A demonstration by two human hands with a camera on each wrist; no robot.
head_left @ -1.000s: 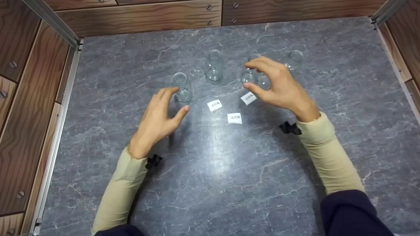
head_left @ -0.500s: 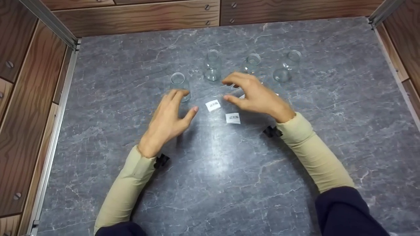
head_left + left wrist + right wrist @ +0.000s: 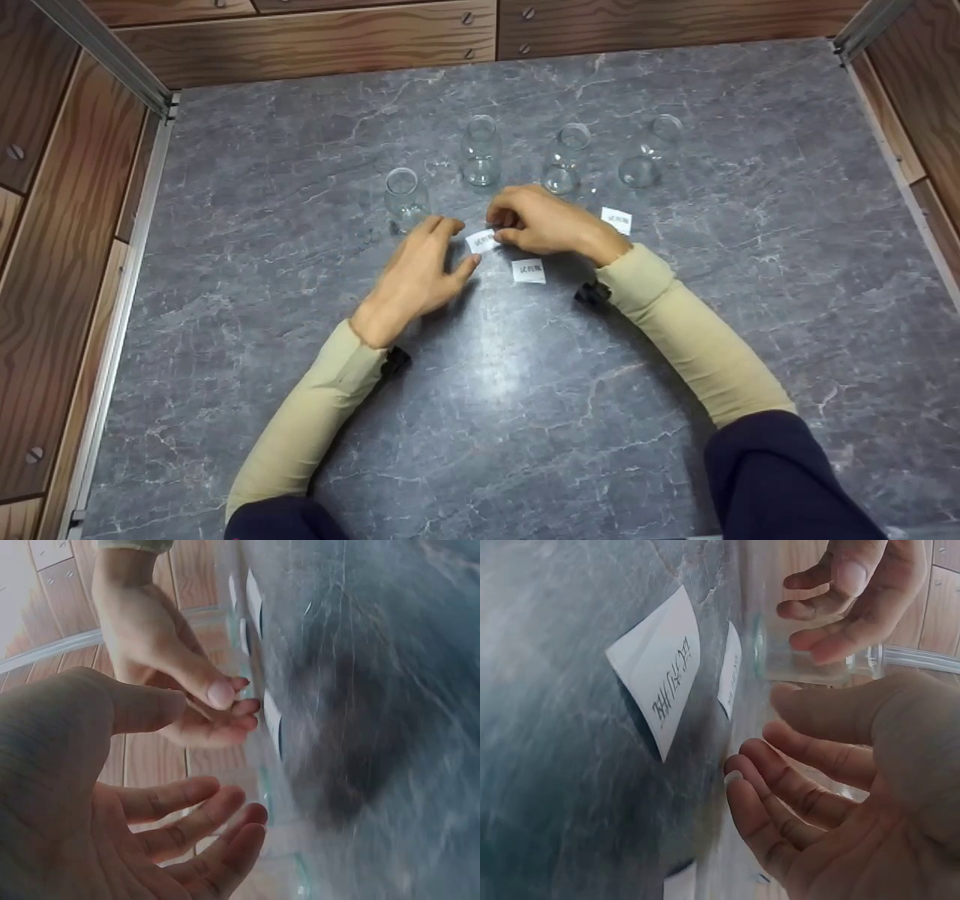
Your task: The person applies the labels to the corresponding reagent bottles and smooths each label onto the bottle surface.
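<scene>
In the head view my right hand (image 3: 544, 221) hovers with bent fingers just beside a white paper label (image 3: 478, 242) printed with dark characters. My left hand (image 3: 412, 281) is at that label's other side, thumb and fingers apart. Both wrist views show thumbs separated from the fingers, and neither hand holds anything. A second label (image 3: 529, 271) lies nearer the front, also large in the right wrist view (image 3: 660, 675). Behind my left fingertips stands a clear glass bottle (image 3: 406, 202), its base partly hidden.
Three more clear glass bottles stand farther back: one in the middle (image 3: 481, 161), one right of it (image 3: 564, 165), one farthest right (image 3: 651, 161). A third label (image 3: 616, 220) lies beyond my right wrist. Wood-patterned walls (image 3: 315, 41) border the grey marbled table (image 3: 480, 450).
My right hand has moved left from near the bottles to the middle label, its fingers bending more. My left hand has moved right and slightly forward. Bottles and labels appear unmoved.
</scene>
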